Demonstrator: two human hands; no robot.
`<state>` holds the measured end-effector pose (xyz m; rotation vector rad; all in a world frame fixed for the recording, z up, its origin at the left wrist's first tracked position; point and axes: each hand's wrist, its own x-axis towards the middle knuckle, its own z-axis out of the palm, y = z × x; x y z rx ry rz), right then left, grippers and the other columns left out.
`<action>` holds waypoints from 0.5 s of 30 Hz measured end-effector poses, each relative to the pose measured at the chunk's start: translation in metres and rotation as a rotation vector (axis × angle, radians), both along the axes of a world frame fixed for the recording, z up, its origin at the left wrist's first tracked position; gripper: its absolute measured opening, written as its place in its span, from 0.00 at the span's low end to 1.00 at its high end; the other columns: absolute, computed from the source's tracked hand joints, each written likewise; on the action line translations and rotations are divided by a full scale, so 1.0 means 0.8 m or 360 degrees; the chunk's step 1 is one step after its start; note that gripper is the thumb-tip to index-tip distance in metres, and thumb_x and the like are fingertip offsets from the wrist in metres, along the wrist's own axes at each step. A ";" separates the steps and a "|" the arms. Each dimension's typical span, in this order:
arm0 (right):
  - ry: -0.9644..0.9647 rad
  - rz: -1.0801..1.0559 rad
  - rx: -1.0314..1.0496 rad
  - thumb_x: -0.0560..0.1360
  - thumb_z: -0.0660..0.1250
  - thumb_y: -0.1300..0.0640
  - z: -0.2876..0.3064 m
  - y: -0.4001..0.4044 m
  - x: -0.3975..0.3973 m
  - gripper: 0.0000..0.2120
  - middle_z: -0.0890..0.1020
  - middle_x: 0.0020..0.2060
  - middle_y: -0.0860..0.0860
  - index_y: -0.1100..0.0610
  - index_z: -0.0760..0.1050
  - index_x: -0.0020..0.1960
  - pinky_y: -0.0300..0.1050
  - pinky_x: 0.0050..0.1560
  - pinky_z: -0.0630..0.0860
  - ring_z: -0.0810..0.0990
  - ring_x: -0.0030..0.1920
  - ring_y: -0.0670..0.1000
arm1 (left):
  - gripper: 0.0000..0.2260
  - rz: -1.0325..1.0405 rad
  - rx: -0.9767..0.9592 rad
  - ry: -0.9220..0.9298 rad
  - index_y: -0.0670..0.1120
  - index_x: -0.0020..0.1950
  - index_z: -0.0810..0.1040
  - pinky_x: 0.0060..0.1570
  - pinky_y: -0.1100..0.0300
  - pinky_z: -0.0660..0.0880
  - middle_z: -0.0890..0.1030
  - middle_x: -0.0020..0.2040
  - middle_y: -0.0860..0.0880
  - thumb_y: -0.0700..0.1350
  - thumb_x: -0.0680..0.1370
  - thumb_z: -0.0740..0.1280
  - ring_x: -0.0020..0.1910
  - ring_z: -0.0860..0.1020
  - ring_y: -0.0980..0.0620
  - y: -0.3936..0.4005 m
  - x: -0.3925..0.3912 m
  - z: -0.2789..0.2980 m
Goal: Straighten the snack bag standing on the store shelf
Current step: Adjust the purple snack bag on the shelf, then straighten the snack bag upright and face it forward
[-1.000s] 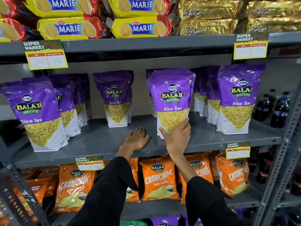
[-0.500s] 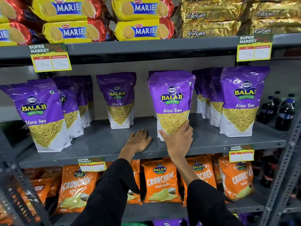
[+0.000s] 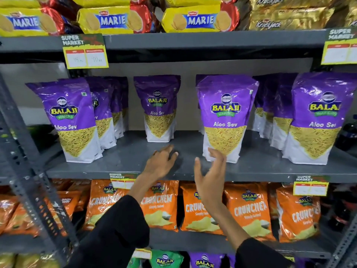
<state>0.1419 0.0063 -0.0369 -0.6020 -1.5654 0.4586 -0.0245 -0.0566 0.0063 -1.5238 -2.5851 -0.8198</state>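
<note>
A purple Balaji Aloo Sev snack bag (image 3: 225, 115) stands upright near the front of the grey middle shelf (image 3: 260, 169), facing me. My right hand (image 3: 209, 178) hovers just in front of its lower left corner, fingers spread, holding nothing; whether the fingertips still touch the bag is unclear. My left hand (image 3: 161, 162) rests with curled fingers on the shelf surface, to the left of the bag and in front of another Aloo Sev bag (image 3: 158, 107) that stands further back.
More purple Aloo Sev bags stand at the left (image 3: 71, 120) and right (image 3: 318, 117) of the shelf. Marie biscuit packs (image 3: 110, 21) fill the shelf above, orange Crunchem bags (image 3: 249, 209) the one below. A slotted metal upright (image 3: 25, 157) runs down the left.
My right hand has let go of the snack bag's bottom and pulled back towards me with fingers spread. The left hand has lifted from flat to curled. The view has shifted closer and left.
</note>
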 end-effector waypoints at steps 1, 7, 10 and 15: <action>-0.0007 0.0098 0.0011 0.79 0.68 0.51 0.002 -0.011 -0.014 0.19 0.74 0.61 0.48 0.54 0.69 0.67 0.43 0.61 0.76 0.76 0.61 0.47 | 0.23 0.0023 -0.0002 0.0002 0.53 0.77 0.66 0.70 0.44 0.67 0.72 0.76 0.47 0.59 0.83 0.54 0.72 0.72 0.39 -0.012 -0.013 -0.001; -0.0182 0.0394 -0.0256 0.76 0.71 0.54 0.053 -0.034 -0.130 0.23 0.74 0.61 0.53 0.58 0.69 0.67 0.37 0.59 0.71 0.75 0.60 0.50 | 0.22 0.0097 -0.0004 0.0060 0.46 0.77 0.68 0.74 0.47 0.64 0.70 0.77 0.44 0.54 0.84 0.58 0.74 0.70 0.40 -0.074 -0.111 0.000; -0.0296 0.0395 -0.0498 0.73 0.74 0.53 0.082 -0.022 -0.192 0.32 0.71 0.66 0.59 0.62 0.66 0.71 0.49 0.63 0.71 0.72 0.66 0.59 | 0.21 0.0020 -0.0047 0.0105 0.44 0.74 0.70 0.73 0.45 0.65 0.71 0.76 0.42 0.52 0.84 0.57 0.74 0.70 0.40 -0.094 -0.153 0.006; -0.0366 0.0052 -0.0678 0.68 0.78 0.44 0.108 0.004 -0.274 0.45 0.70 0.68 0.63 0.67 0.61 0.73 0.57 0.65 0.73 0.71 0.69 0.65 | 0.24 -0.0048 -0.0141 0.0149 0.42 0.79 0.63 0.77 0.49 0.59 0.63 0.80 0.41 0.52 0.85 0.54 0.80 0.62 0.43 -0.107 -0.200 0.010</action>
